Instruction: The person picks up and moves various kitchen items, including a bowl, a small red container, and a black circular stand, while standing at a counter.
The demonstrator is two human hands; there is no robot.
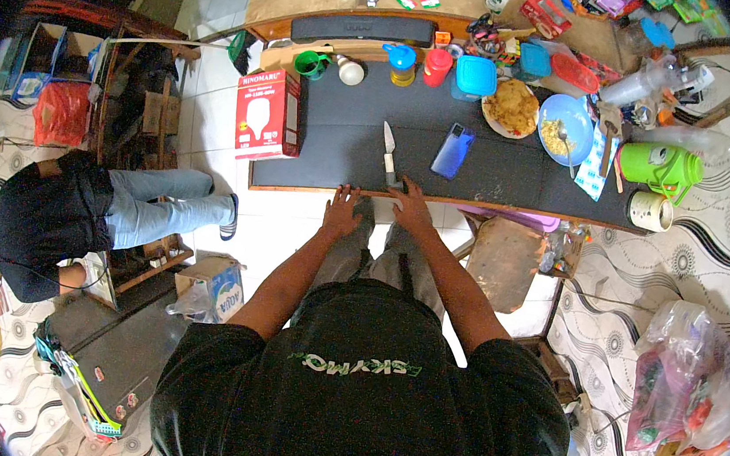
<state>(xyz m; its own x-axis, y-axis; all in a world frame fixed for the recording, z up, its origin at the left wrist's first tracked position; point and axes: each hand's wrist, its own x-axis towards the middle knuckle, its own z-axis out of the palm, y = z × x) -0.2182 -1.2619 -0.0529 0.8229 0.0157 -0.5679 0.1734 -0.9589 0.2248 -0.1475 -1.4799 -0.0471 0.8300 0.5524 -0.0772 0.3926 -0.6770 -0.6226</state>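
Note:
My left hand (342,213) is at the front edge of a dark-topped table (341,139), palm down, fingers spread and holding nothing. My right hand (414,208) rests its fingers over the same edge, also with nothing in it. Just beyond its fingertips lies a knife (390,138), its pale handle towards me and its blade pointing away. A blue smartphone (452,150) lies to the right of the knife. At the table's left end stands a red light bulb box (267,114).
Along the back are a green cup (311,65), a white bulb (350,71), a blue-lidded bottle (401,65) and a red bottle (437,68). Rightward stand a plate of fried food (511,107), a blue bowl with a spoon (565,129) and a green thermos (662,166). Another person (53,215) is at left.

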